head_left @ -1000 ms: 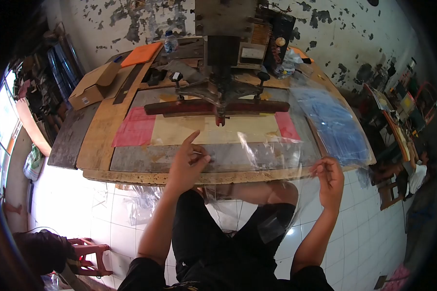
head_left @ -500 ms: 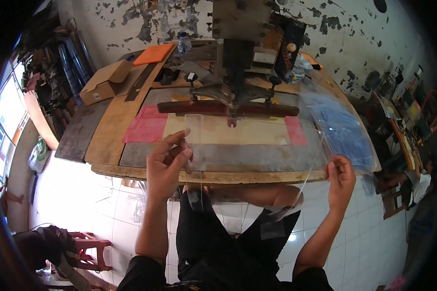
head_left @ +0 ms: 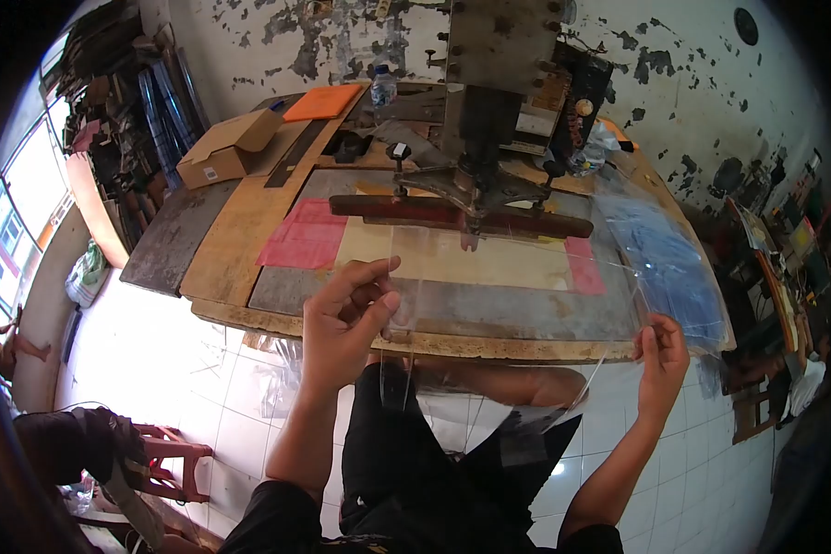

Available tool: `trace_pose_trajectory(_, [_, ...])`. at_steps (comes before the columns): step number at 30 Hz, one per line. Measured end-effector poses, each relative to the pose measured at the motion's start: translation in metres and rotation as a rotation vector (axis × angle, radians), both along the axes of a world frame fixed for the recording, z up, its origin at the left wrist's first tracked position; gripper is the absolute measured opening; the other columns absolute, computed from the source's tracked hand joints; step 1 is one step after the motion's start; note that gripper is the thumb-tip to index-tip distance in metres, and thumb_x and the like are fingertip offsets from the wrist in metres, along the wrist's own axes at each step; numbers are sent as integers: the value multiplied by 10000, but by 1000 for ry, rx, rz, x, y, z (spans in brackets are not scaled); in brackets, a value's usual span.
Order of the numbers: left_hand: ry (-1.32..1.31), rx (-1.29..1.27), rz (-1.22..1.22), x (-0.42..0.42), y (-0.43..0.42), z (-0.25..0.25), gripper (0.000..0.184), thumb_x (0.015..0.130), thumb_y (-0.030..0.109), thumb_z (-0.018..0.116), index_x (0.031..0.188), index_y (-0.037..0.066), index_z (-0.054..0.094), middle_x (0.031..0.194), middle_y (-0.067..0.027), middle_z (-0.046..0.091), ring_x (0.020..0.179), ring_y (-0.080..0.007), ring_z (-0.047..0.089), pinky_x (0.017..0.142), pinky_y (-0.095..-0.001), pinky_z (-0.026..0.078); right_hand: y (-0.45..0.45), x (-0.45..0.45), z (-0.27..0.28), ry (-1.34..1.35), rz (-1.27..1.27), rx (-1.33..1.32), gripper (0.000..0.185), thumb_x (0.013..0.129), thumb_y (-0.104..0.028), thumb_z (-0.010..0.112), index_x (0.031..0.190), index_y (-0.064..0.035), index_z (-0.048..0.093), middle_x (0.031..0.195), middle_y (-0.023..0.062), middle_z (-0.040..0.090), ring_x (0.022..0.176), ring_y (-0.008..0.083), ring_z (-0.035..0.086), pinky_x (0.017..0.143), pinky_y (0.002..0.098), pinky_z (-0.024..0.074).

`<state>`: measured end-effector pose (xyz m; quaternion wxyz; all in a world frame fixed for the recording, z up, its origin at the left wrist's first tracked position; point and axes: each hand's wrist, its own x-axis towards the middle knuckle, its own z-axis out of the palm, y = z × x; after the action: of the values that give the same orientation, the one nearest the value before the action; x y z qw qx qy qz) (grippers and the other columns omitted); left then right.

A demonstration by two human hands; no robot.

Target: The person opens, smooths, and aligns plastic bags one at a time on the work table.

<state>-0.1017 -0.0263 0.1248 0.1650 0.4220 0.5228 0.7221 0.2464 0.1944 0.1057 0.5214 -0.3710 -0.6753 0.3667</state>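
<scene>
Clear plastic makes up the thin sheet stretched between the person's two hands, its long axis running left to right across the near edge of the desk, dipping slightly toward the right. The left hand grasps its left end between thumb and curled fingers; the right hand pinches its right end, a little nearer to the body. A narrow upright band shows along the left end, just beside the left fingertips. The far part of the sheet overlaps, in view, the pale yellow panel and the grey plate, while its near part hangs past the desk's rim above the lap. Whether the sheet touches the plate cannot be told.

Beyond the sheet, the dark red bar of the press spans left to right, roughly in line with it, and limits room on the far side. A pink patch lies far and left of the left hand, another near the bar's right end. Bluish plastic sheets crowd the right side, just beyond the right hand. The widest room lies on the near side, over the legs and tiled floor.
</scene>
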Motion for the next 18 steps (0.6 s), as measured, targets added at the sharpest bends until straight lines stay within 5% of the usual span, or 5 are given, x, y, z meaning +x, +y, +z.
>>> trace_pose_trajectory(13, [55, -36, 46, -6, 3, -5, 382, 983, -57, 633, 1364, -41, 637, 1049, -41, 625, 844, -88, 659, 667, -224, 516, 5, -3, -2, 5, 78, 29, 229, 1053, -154, 668, 1228, -9, 642, 908, 33, 660, 795, 94, 596, 703, 252, 483])
trace_pose_trajectory(18, [-88, -63, 27, -6, 10, -11, 299, 1033, 61, 666, 1316, -36, 666, 991, -24, 665, 802, -58, 641, 636, -225, 503, 11, -8, -9, 0, 116, 24, 243, 1048, -127, 662, 1249, 6, 635, 934, 52, 672, 827, 98, 622, 716, 255, 505])
